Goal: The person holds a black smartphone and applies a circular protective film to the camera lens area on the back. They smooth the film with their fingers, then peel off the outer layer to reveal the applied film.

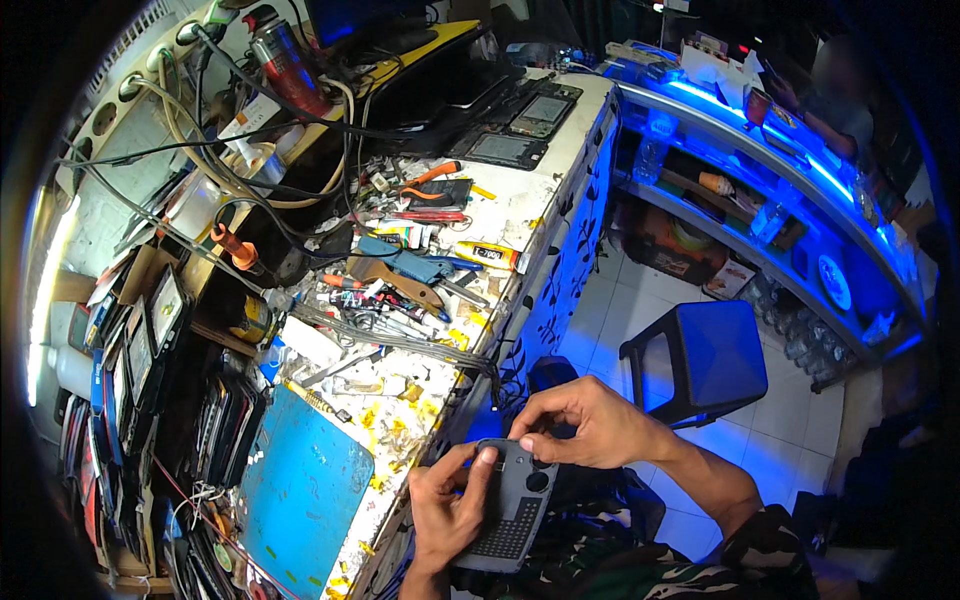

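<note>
A thin grey phone back cover [508, 520] with round camera holes and a dotted patch is held over my lap, beside the bench's front edge. My left hand [448, 505] grips its left edge, thumb lying on the face near the top. At the upper right corner, next to the camera holes, my right hand [590, 428] pinches the rim between thumb and fingers. The side of the cover turned away from me is hidden. Left of my hands, a blue work mat [305, 490] lies on the bench.
Pliers [432, 180], a yellow glue tube [490, 255], a wooden-handled tool [400, 284] and bundled cables [400, 337] clutter the bench. Opened devices [510, 130] lie at its far end. A dark stool [695, 360] stands right. Another person is at the blue-lit counter [780, 135].
</note>
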A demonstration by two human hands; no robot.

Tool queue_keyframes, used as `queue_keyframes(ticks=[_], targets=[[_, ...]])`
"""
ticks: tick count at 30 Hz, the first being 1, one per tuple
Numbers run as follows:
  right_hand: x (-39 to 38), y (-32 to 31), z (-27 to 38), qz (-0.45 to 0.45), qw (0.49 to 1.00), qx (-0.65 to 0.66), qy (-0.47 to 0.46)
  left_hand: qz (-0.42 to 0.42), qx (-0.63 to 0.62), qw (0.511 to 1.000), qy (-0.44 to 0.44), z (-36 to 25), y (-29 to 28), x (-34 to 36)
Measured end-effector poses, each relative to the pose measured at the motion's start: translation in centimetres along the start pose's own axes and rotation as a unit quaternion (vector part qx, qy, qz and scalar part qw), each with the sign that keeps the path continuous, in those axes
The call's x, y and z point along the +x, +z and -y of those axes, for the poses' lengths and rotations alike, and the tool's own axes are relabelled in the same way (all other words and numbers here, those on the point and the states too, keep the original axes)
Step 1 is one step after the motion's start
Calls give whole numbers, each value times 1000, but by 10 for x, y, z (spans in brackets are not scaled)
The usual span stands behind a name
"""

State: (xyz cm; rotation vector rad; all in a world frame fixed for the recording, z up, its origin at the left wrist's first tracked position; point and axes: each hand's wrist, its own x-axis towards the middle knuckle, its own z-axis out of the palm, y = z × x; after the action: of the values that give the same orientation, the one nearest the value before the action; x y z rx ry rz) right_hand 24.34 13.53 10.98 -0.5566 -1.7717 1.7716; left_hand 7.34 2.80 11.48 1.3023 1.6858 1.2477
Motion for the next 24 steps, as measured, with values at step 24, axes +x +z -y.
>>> queue_keyframes(ticks=[24], targets=[[-17, 6, -3, 97, 989, -112, -30, 167, 86, 978, -91, -15, -11, -14]])
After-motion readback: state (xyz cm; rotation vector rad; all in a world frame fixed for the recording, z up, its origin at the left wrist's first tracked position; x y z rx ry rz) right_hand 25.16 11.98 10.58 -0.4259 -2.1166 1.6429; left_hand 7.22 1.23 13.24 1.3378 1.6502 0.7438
